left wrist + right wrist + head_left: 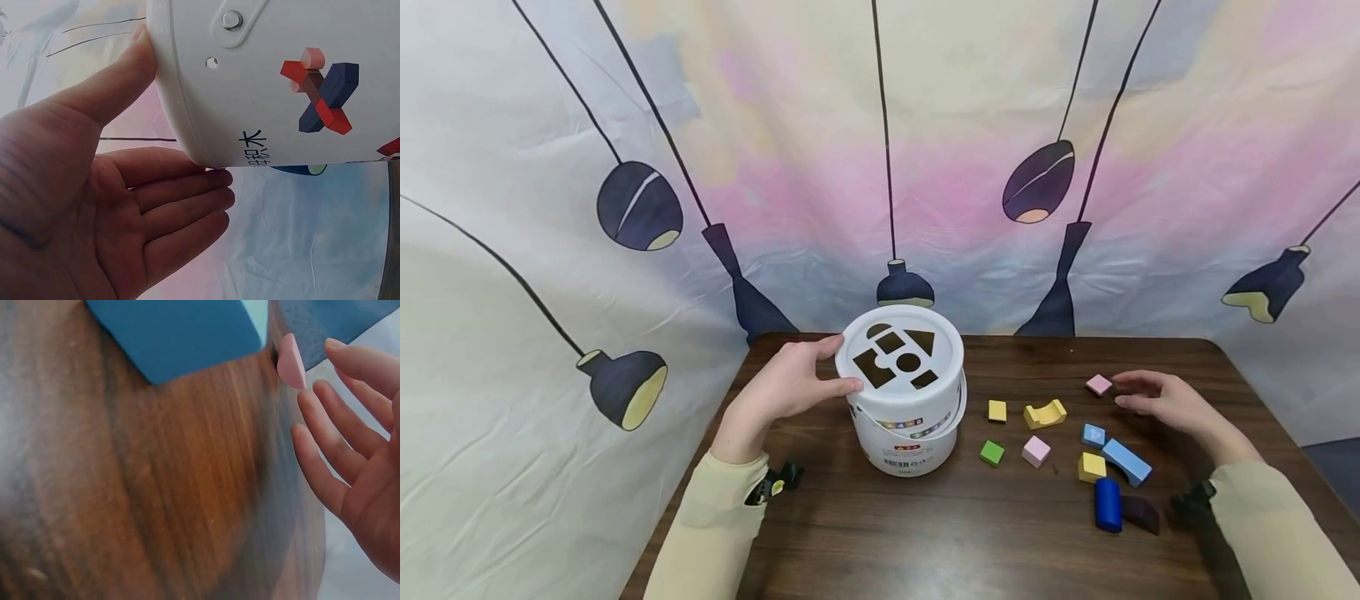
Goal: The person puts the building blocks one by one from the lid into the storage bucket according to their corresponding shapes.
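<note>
A white bucket [904, 450] stands upright, its white lid [951, 350] cut with shaped holes. My left hand [790, 379] rests at the lid's left rim, thumb towards the front and fingers behind. In the left wrist view those fingers [187, 206] are nearly straight, with the palm away from the bucket wall. My right hand [1165, 404] hovers beside a small pink block [1099, 385] at the right, fingertips close to it. The right wrist view shows its fingers [337, 434] spread and loosely bent, nothing between them, near the pink block [291, 362].
Between bucket and right arm lie yellow [997, 411], green [992, 452] and pink [1036, 451] blocks, plus a yellow curved block [1045, 414]. Nearer the right wrist are a light blue arch [1126, 462], a blue cylinder [1108, 505] and a dark curved block [1140, 514]. A printed curtain [820, 125] hangs behind.
</note>
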The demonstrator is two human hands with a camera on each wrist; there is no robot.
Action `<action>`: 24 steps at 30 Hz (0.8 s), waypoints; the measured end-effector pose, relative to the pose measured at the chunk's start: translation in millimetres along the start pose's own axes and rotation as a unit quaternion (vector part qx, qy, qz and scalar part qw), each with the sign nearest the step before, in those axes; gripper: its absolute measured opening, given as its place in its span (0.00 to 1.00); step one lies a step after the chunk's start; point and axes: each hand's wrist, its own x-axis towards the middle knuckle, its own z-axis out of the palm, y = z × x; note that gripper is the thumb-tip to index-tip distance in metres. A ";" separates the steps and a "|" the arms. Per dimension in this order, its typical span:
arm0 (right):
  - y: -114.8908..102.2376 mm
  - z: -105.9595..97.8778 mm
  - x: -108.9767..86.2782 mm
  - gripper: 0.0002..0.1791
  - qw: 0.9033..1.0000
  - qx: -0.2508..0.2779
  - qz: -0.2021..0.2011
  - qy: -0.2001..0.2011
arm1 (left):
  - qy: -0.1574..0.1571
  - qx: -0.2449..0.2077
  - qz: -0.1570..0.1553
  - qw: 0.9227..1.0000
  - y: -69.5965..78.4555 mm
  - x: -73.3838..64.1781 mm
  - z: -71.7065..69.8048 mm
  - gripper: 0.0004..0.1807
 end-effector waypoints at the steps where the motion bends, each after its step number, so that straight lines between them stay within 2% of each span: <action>1: -0.5 -0.3 2.7 0.34 1.000 -0.003 0.004 0.001 | 0.000 0.001 0.001 1.000 0.2 0.1 -0.1 0.50; 12: -3.2 5.9 27.0 0.41 0.999 -0.030 0.014 -0.004 | 0.003 -0.006 0.007 1.000 -0.9 0.1 0.5 0.49; 24: -6.3 10.0 38.8 0.41 0.998 -0.060 0.031 -0.006 | -0.001 -0.006 0.003 1.000 1.1 -1.4 -0.7 0.49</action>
